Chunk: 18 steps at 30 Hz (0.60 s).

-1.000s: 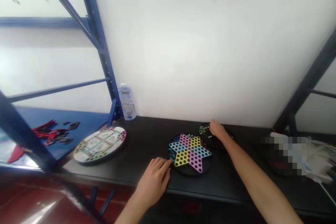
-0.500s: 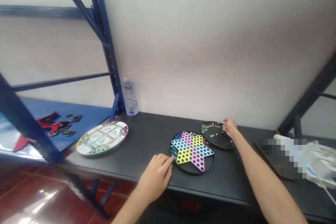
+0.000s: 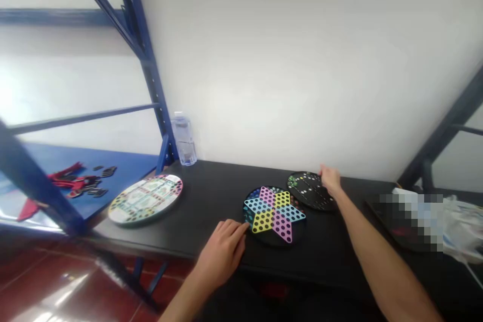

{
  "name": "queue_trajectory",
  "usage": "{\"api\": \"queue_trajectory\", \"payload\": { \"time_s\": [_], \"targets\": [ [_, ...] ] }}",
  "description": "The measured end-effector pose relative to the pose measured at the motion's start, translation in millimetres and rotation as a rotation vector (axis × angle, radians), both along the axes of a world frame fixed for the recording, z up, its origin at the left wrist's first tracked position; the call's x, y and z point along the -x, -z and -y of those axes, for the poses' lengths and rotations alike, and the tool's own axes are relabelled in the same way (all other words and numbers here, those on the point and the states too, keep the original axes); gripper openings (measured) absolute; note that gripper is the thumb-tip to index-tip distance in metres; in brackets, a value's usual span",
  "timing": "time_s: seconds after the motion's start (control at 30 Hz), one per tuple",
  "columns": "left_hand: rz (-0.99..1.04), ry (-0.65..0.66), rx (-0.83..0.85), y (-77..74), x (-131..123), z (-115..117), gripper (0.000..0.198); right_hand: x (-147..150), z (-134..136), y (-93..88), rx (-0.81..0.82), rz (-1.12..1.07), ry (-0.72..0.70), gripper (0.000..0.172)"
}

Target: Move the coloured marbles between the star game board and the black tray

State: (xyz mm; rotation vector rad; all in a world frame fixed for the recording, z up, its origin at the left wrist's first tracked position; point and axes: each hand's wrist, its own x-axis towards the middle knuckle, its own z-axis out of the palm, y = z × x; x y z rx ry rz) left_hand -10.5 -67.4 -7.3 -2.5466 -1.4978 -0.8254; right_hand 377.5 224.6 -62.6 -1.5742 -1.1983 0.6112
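Left hand (image 3: 222,251) at the star board (image 3: 274,214), right hand (image 3: 330,179) at the dark disc (image 3: 310,192).
The star board lies near the front edge of the black counter (image 3: 221,188), the left fingertips at its left rim, fingers loosely bent; whether they pinch it, I cannot tell. The disc lies behind it, toward the counter's back edge, with the right hand at its far right rim, its grip unclear. A pale round board (image 3: 145,198) lies at the counter's left end, a clear bottle (image 3: 184,141) upright in the back left corner.

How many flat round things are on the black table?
3: patterned board, left; dark disc under the star board, centre; dotted disc behind it. Pixelation at right may hide others.
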Motion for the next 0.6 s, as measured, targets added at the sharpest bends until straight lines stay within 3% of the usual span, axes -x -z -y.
{"api": "queue_trajectory", "payload": {
  "time_s": [0.13, 0.3, 0.47, 0.53, 0.6],
  "targets": [
    [-0.005, -0.006, 0.013, -0.8, 0, 0, 0.033, 8, -4, 1.2, 0.125, 0.677, -0.018, 0.034],
    [-0.001, 0.015, -0.005, -0.7, 1, 0, 0.034, 24, -8, 2.1, 0.23, 0.99, -0.135, 0.036],
    [0.005, 0.005, -0.014, 0.1, 2, 1, 0.034, 31, -11, -0.1, 0.242, 0.95, -0.121, 0.031],
    [0.004, 0.006, -0.013, -0.4, 2, 1, 0.033, 32, -9, -2.9, 0.187, 0.803, -0.082, 0.026],
    [0.006, 0.009, -0.02, -1.0, 2, 1, 0.033, 33, -2, -5.7, 0.083, 0.522, -0.047, 0.021]
  ]
}}
